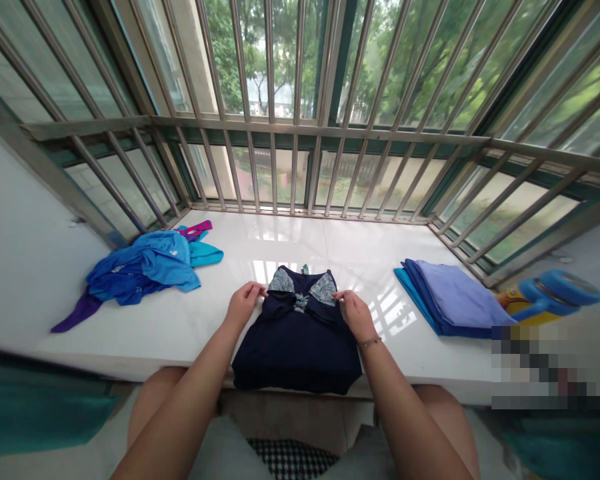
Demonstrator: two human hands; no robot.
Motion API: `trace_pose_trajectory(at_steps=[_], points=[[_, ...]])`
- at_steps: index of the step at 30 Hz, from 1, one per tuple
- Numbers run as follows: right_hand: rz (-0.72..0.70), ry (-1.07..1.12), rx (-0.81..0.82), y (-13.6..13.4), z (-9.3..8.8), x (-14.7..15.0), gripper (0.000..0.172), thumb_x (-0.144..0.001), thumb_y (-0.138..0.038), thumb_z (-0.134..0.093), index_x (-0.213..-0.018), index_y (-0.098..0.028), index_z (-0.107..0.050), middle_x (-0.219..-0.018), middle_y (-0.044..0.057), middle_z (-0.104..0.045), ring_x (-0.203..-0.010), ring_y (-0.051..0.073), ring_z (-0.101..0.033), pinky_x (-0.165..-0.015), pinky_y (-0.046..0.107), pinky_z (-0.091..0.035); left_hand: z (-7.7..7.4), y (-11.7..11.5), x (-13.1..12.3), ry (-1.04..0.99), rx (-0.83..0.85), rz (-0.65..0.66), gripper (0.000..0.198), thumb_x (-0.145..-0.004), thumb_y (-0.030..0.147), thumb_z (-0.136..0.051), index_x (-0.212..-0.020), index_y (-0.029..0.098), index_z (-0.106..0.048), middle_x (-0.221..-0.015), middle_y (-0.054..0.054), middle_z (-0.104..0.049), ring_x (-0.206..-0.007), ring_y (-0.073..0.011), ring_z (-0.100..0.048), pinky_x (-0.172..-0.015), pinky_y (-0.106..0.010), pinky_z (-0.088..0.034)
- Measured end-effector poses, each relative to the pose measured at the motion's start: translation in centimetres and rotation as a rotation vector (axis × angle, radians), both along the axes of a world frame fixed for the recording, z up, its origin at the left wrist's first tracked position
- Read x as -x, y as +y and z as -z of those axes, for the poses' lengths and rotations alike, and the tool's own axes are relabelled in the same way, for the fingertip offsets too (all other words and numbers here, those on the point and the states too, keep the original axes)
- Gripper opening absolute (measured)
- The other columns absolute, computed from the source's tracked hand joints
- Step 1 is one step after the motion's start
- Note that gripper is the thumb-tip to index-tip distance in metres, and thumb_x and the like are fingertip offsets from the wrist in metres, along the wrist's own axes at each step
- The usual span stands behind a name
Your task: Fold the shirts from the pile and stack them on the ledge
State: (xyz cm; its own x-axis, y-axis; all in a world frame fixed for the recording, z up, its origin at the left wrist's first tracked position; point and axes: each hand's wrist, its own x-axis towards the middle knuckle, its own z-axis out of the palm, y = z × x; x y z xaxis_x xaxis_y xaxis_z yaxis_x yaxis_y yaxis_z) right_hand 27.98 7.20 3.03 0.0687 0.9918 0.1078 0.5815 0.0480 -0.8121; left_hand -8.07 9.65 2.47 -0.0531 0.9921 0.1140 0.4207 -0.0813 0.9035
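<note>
Two hands pinching upper edges of folded navy garment.

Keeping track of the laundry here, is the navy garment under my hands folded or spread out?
Partly folded: the navy garment lies squared up, sides turned inward, with the left hand and right hand at its upper edge.

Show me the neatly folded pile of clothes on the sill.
The lavender-and-blue folded fabric stack at the right end of the glossy white sill: flat and squared, unlike the crumpled blue and purple clothing heap at the left.
</note>
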Motion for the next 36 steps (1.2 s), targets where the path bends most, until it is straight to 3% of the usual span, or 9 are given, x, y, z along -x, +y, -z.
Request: trace_pose_trajectory(at_steps=[4, 8, 12, 15, 19, 23, 27, 33, 36], points=[[0.155, -0.070, 0.117, 3.3, 0.0, -0.9, 0.043, -0.103, -0.051, -0.050, -0.119, -0.018, -0.074, -0.115, 0.012, -0.080, -0.099, 0.024, -0.076, -0.089, 0.035, -0.058, -0.5, 3.6, 0.2, 0.161, 0.217, -0.159, 0.053, -0.095, 0.067, -0.054, -0.102, 0.020, -0.076, -0.095, -0.009, -0.081, -0.081, -0.0229, -0.074, -0.068, -0.029, -0.053], [0.146, -0.162, 0.230, 7.5, -1.0, -0.6, 0.035, -0.086, -0.048, -0.078, -0.102, -0.017, -0.078, -0.094, 0.010, -0.080, -0.089, 0.025, -0.075, -0.080, 0.031, -0.055, -1.9, 8.0, -1.2, 0.255, 0.320, -0.028, 0.041, -0.068, 0.060, -0.088, -0.070, 0.022, -0.073, -0.066, -0.003, -0.073, -0.070, -0.0216, -0.069, -0.058, -0.027, -0.043], [0.071, -0.200, 0.325, 10.9, -2.2, 0.7, 0.021, -0.073, -0.033, -0.089, -0.072, -0.019, -0.073, -0.062, 0.003, -0.070, -0.070, 0.022, -0.072, -0.067, 0.028, -0.049, -3.2, 11.4, -3.4, 0.281, 0.413, 0.100, 0.041, -0.046, 0.036, -0.100, -0.057, 0.023, -0.063, -0.049, 0.003, -0.062, -0.051, -0.0164, -0.059, -0.051, -0.025, -0.037], [0.072, -0.169, 0.312, 12.6, -3.3, 1.7, 0.013, -0.082, -0.027, -0.082, -0.077, -0.019, -0.073, -0.058, 0.003, -0.068, -0.064, 0.021, -0.070, -0.065, 0.028, -0.048, -4.3, 13.2, -4.8, 0.222, 0.428, 0.120, 0.038, -0.055, 0.031, -0.097, -0.066, 0.021, -0.063, -0.051, 0.001, -0.065, -0.048, -0.0170, -0.060, -0.051, -0.026, -0.040], [0.104, -0.071, 0.153, 13.2, -5.0, 2.0, 0.023, -0.100, -0.034, -0.060, -0.116, -0.021, -0.069, -0.089, 0.006, -0.080, -0.076, 0.019, -0.072, -0.072, 0.028, -0.054, -6.2, 14.0, -5.5, 0.074, 0.287, 0.066, 0.028, -0.083, 0.036, -0.081, -0.099, 0.021, -0.064, -0.082, -0.005, -0.080, -0.071, -0.0177, -0.074, -0.065, -0.025, -0.053], [0.070, -0.017, -0.013, 9.8, -6.0, 0.4, 0.030, -0.101, -0.037, -0.053, -0.124, -0.022, -0.064, -0.109, 0.007, -0.080, -0.097, 0.021, -0.072, -0.086, 0.031, -0.057, -6.7, 10.9, -3.7, -0.062, 0.071, 0.124, 0.025, -0.090, 0.036, -0.068, -0.109, 0.021, -0.065, -0.100, -0.006, -0.082, -0.091, -0.0197, -0.076, -0.085, -0.030, -0.058], [-0.160, -0.074, -0.003, 2.9, -4.6, -2.9, 0.028, -0.092, -0.025, -0.051, -0.110, -0.023, -0.072, -0.107, 0.004, -0.080, -0.100, 0.023, -0.073, -0.095, 0.036, -0.057, -4.4, 4.1, 0.0, 0.122, -0.017, 0.343, 0.023, -0.090, 0.036, -0.063, -0.106, 0.022, -0.072, -0.108, -0.005, -0.081, -0.103, -0.0255, -0.076, -0.100, -0.041, -0.058], [-0.145, -0.262, -0.059, -6.9, -1.3, -5.6, 0.032, -0.101, -0.030, -0.049, -0.119, -0.025, -0.075, -0.120, 0.008, -0.079, -0.116, 0.027, -0.073, -0.106, 0.046, -0.057, -0.2, -6.2, 3.1, 0.422, -0.150, 0.160, 0.027, -0.101, 0.032, -0.053, -0.118, 0.023, -0.072, -0.125, -0.012, -0.078, -0.120, -0.0300, -0.072, -0.111, -0.051, -0.056], [-0.186, -0.375, -0.186, -10.8, -0.4, -5.1, 0.033, -0.106, -0.041, -0.056, -0.131, -0.025, -0.072, -0.134, 0.012, -0.075, -0.126, 0.030, -0.069, -0.112, 0.050, -0.055, 1.0, -10.5, 3.5, 0.556, -0.249, 0.228, 0.033, -0.105, 0.041, -0.061, -0.131, 0.024, -0.070, -0.149, -0.013, -0.068, -0.139, -0.0315, -0.064, -0.119, -0.053, -0.052]])
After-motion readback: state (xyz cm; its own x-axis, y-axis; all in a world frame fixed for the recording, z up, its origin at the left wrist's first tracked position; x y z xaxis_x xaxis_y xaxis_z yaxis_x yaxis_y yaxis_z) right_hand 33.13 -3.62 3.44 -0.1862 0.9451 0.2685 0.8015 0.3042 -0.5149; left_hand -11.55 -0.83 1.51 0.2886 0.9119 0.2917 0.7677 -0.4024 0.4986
